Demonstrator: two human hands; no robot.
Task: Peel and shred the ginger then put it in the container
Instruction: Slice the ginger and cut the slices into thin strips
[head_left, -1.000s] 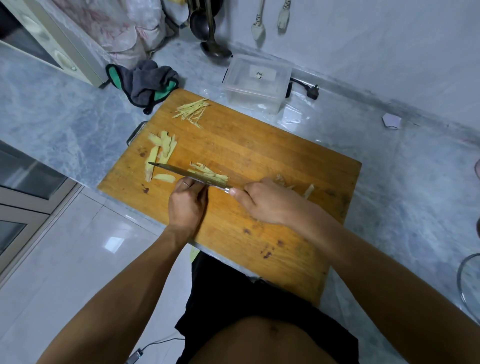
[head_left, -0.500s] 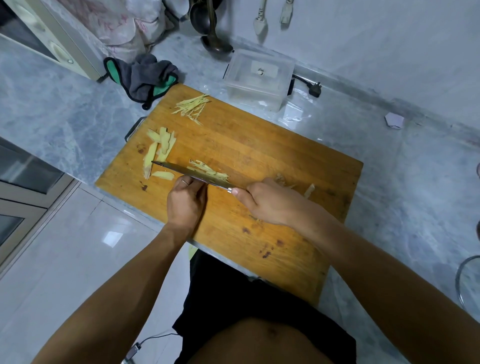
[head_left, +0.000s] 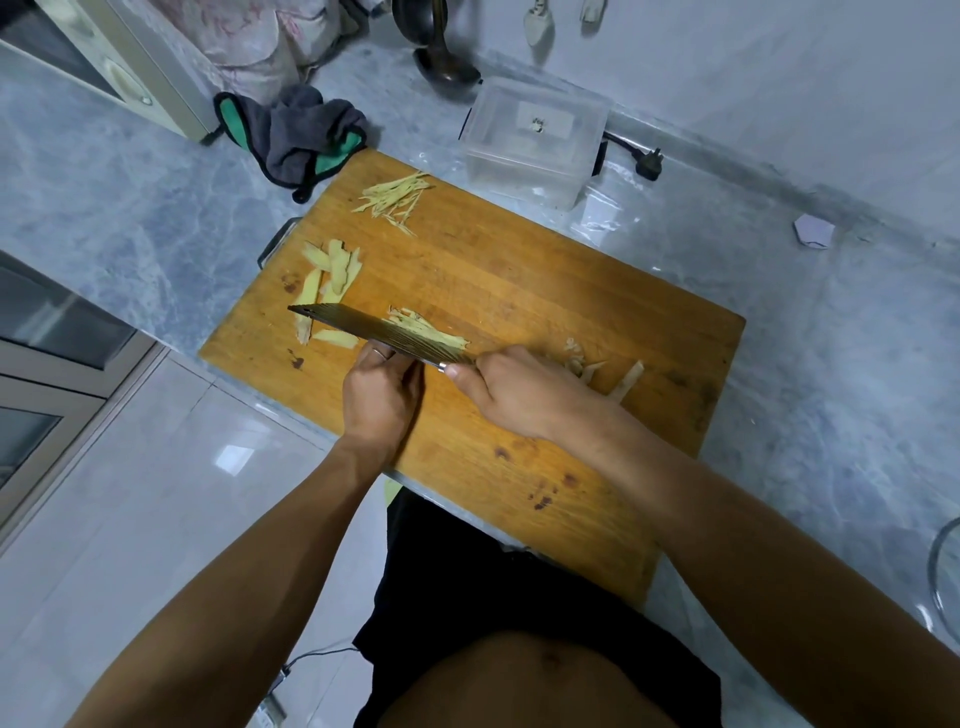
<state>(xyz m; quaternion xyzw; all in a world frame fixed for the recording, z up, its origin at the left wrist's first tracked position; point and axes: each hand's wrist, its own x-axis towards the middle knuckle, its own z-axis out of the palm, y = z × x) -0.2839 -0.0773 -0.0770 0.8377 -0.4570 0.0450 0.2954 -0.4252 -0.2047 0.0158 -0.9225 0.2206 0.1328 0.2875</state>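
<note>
Ginger (head_left: 426, 330) just beyond both hands (head_left: 447, 384)

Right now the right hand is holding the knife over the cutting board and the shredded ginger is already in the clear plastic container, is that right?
Not quite. The right hand does hold the knife over the cutting board, but the shredded ginger lies in a pile on the board's far corner, beside the clear plastic container, not in it. The head view shows this.

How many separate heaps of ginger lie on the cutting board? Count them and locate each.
4: fine shreds at the far edge, slices at the left end, shreds beside the knife, scraps beyond the right hand, perhaps partly hidden.
</note>
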